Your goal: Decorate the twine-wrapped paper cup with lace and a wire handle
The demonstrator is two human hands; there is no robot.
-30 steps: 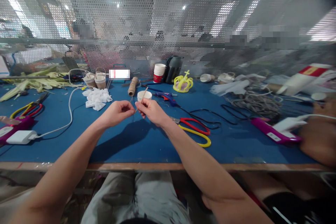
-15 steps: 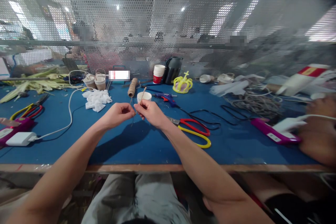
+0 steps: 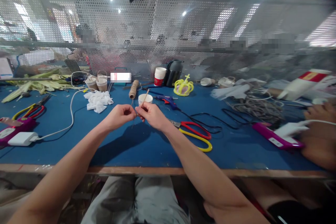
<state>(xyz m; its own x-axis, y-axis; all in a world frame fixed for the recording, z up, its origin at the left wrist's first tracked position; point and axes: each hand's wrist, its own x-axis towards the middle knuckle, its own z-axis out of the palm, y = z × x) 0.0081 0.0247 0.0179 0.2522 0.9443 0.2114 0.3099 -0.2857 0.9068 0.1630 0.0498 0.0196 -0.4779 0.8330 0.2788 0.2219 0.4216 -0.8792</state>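
Observation:
My left hand [image 3: 120, 116] and my right hand [image 3: 151, 113] meet fingertip to fingertip above the table, both closed in a pinch. A thin wooden stick [image 3: 145, 96] slants up from my right fingers. Between the fingertips runs a thin dark strand [image 3: 132, 103], its ends poking out above and below my left fingers; whether it is wire or thread I cannot tell. Just behind my hands stand a white paper cup [image 3: 149, 99] and a spool of brown twine [image 3: 133, 89]. Red-and-yellow-handled scissors [image 3: 202, 134] lie beside my right forearm.
Behind the cup lies a blue glue gun [image 3: 169, 102] with a black cable. A yellow crown [image 3: 183, 87], stacked cups [image 3: 160, 76] and a dark jug [image 3: 174, 72] stand farther back. White crumpled material [image 3: 98, 100] is at left, a purple power strip [image 3: 277, 137] near another person's arm [image 3: 319, 136] at right.
The view has shifted slightly, so everything sits a little lower in the picture. Both hands keep their pinch together, and the stick tilts a bit more to the right.

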